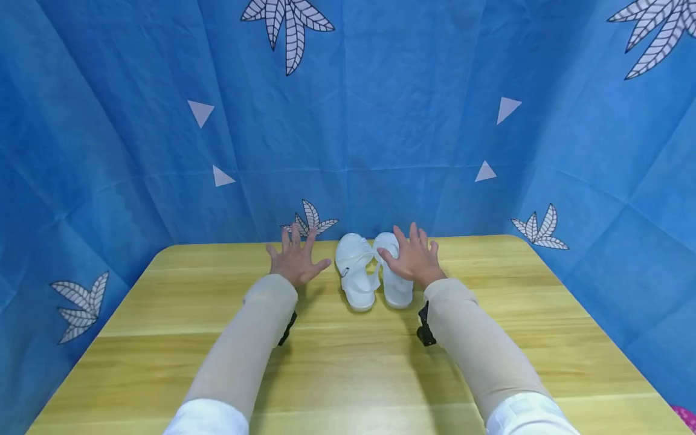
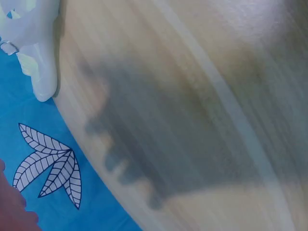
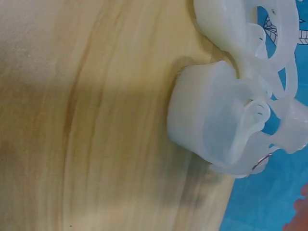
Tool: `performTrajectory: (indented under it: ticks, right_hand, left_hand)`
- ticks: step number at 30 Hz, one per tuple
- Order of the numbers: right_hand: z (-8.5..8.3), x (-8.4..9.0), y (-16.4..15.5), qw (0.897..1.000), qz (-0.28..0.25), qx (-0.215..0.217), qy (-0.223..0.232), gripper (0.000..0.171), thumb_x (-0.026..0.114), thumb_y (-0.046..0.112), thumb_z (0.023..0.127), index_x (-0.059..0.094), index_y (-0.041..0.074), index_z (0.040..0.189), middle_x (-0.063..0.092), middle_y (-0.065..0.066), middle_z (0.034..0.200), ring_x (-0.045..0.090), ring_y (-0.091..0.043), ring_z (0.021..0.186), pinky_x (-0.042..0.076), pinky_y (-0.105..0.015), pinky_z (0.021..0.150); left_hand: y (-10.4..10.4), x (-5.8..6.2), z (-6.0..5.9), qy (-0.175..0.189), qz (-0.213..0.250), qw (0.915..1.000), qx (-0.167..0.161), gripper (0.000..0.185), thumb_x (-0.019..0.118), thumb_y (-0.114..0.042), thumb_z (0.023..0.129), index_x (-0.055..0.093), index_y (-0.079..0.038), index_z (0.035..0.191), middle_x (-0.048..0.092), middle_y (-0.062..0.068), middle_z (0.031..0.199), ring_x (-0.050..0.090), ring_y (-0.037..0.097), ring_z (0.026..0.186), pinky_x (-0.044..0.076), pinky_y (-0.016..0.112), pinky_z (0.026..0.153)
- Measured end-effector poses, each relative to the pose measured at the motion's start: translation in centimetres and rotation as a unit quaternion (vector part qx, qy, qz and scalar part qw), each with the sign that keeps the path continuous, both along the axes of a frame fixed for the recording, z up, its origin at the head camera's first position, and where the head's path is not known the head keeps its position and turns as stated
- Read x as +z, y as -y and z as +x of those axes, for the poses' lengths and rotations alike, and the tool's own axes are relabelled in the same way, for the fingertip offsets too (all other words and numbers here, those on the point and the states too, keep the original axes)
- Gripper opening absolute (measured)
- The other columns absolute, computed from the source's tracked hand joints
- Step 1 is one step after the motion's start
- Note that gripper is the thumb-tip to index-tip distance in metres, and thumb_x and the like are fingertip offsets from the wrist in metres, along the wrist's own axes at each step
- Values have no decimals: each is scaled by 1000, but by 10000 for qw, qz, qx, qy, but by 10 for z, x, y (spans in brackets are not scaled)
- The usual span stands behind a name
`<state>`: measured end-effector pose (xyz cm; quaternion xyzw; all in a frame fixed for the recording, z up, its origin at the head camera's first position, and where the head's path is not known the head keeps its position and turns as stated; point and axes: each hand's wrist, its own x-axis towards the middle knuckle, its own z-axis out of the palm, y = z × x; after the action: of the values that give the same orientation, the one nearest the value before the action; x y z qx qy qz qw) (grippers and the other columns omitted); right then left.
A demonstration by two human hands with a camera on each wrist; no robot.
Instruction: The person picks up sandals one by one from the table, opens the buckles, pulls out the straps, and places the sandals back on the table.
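Observation:
Two white sandals [image 1: 352, 249] with straps lie side by side near the table's far edge. My left hand [image 1: 292, 261] is held over the table to their left, fingers spread and holding nothing. The fingers of my right hand [image 1: 414, 258] are spread as well; it covers part of the right sandal [image 1: 398, 291] in the head view, and whether it touches cannot be told. The left wrist view has a piece of one sandal [image 2: 45, 62] at top left. In the right wrist view, a sandal's heel [image 3: 190, 115] faces the camera, and a metal buckle shows on a strap.
The pale wooden table [image 1: 348, 374] stretches from the sandals toward me. Behind it and on both sides hangs a blue cloth [image 1: 402, 121] printed with white leaves and triangles. A bit of something pink [image 1: 686, 417] shows at the lower right corner.

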<state>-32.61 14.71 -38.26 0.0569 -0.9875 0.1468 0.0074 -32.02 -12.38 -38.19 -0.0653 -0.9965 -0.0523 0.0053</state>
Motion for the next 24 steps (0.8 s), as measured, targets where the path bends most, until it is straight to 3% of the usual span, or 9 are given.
performTrajectory:
  ticks: [8, 16, 24]
  right_hand:
    - [2, -13, -6, 9999, -113, -1, -74, 68, 30, 56, 95, 21, 17, 150, 27, -20, 150, 23, -41, 136, 22, -62, 100]
    - [4, -20, -13, 9996, -280, -22, -46, 63, 31, 51, 98, 25, 15, 149, 33, -18, 147, 30, -40, 132, 26, -61, 99]
    - [9, -30, -12, 9972, -716, -58, -206, 54, 36, 43, 98, 38, 12, 143, 40, -18, 140, 37, -38, 127, 29, -59, 97]
  left_hand:
    - [-3, -18, 6, 66, 225, 9997, -38, 84, 30, -72, 88, 11, -21, 152, 3, 23, 156, 6, 44, 142, 12, 73, 102]
    - [-5, -35, 3, 50, 410, 9991, -121, 80, 33, -67, 90, 14, -19, 152, 17, 24, 153, 21, 44, 138, 24, 71, 99]
    - [-16, -36, 7, -95, 1171, 9923, -380, 69, 40, -54, 94, 24, -16, 150, 30, 20, 149, 27, 41, 136, 22, 68, 101]
